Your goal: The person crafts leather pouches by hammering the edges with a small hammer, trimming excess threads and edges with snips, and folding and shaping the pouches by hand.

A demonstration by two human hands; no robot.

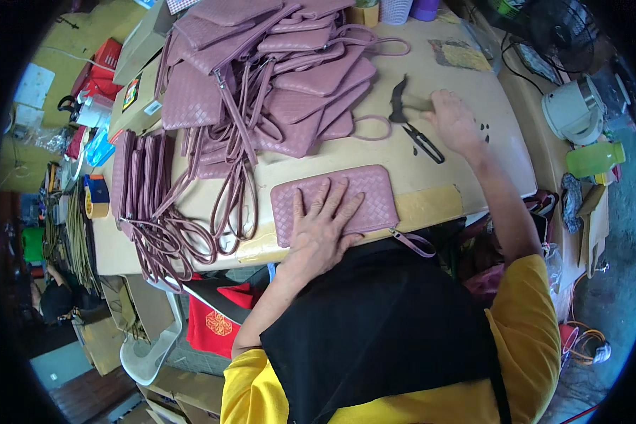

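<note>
A mauve woven-pattern zip pouch (374,194) lies flat near the table's front edge, its wrist strap hanging at the lower right corner. My left hand (318,222) rests on it, palm down with the fingers spread. Further right and away from the pouch, my right hand (454,121) is curled closed above the table. A blurred, stick-like shape runs from it toward a dark curved tool (398,99); whether they are joined is unclear. Black-handled thread snips (427,145) lie just below that tool.
A large heap of similar pouches (290,85) covers the back left of the table. More pouches (145,173) stand in a row at left, their straps (169,244) trailing over the edge. Small black bits (485,131) lie beside my right hand. At right are a kettle (572,109) and green bottle (593,160).
</note>
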